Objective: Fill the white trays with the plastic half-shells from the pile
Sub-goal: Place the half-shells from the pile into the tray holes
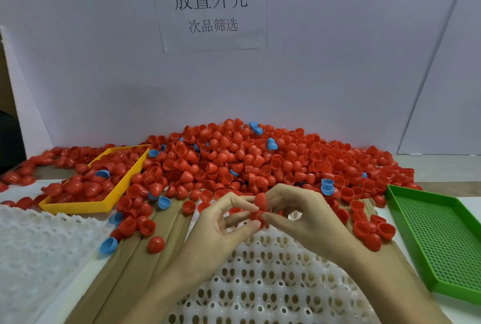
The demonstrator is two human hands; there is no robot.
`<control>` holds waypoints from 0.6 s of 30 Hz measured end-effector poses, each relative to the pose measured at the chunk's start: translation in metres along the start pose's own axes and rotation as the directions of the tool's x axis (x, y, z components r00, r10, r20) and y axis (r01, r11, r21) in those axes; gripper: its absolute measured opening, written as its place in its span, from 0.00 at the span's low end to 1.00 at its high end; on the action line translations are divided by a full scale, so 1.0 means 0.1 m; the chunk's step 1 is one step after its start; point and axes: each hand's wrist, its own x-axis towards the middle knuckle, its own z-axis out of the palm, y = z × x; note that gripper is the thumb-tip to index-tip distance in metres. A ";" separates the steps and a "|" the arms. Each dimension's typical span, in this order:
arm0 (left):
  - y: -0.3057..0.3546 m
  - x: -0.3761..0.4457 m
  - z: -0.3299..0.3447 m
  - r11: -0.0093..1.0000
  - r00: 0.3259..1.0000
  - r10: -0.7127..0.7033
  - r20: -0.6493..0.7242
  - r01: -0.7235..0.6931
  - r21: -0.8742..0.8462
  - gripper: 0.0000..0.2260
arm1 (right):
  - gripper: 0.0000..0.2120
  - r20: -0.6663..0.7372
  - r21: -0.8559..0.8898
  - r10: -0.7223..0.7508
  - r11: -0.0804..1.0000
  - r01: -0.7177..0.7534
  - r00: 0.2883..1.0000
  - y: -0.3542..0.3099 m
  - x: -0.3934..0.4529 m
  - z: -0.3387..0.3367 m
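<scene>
A person's left hand (221, 222) and right hand (299, 211) are together pinching red half-shells (259, 206) between their fingers, just above a white tray (273, 284) on the counter (145, 258). Behind them, the pile of red and blue half-shells (247, 157) is spilling between a yellow tray (78, 207) and a green tray (442, 240).
</scene>
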 end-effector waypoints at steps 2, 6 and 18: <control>0.01 -0.02 0.04 0.994 0.997 0.046 -0.068 -0.039 0.101 0.09 | 0.06 -0.016 0.003 -0.004 1.000 0.004 1.000 0.00 -0.01 0.02; 0.01 -0.06 0.08 0.965 0.985 0.119 -0.122 -0.086 0.246 0.10 | 0.07 -0.021 -0.013 0.001 1.000 -0.001 1.000 0.00 0.00 0.01; -0.04 0.09 -0.51 0.847 0.916 0.227 -0.332 -0.017 0.532 0.02 | 0.09 -0.118 -0.465 0.183 0.858 -0.217 0.976 0.64 0.03 -0.22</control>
